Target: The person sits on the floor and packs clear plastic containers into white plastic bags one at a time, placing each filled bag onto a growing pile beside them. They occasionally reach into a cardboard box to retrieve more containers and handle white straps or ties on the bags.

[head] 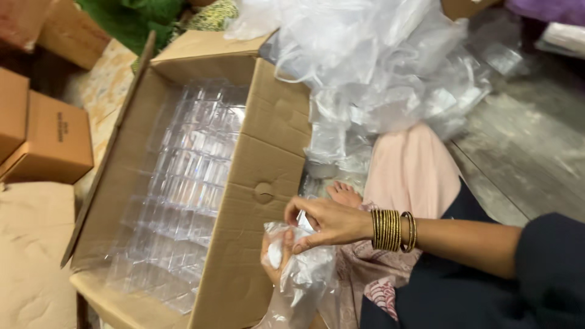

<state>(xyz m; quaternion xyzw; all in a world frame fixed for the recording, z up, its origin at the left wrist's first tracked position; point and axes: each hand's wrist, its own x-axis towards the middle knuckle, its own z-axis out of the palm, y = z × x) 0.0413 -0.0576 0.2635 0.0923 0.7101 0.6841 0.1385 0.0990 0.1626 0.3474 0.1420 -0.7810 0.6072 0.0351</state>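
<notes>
- Resting low in the middle of the view, just beside the near wall of the big box, a crumpled clear plastic bag (298,268) is held between both hands.
- Right hand (326,222), with a stack of gold bangles (393,230) at the wrist, lies on top of the bag, its fingers curled and pinching the film.
- Left hand (274,256) cups the bag from below; it is mostly hidden behind the plastic, and how its fingers lie cannot be told.
- Large open brown cardboard box (268,152) stands just left of the hands, filled with rows of small clear plastic containers (186,189).
- Heap of loose clear plastic bags (378,67) lies beyond the hands.
- Bare foot (344,195) and pale pink cloth (411,170) show between hands and heap.
- Small closed brown cardboard cartons (52,143) sit far left.
</notes>
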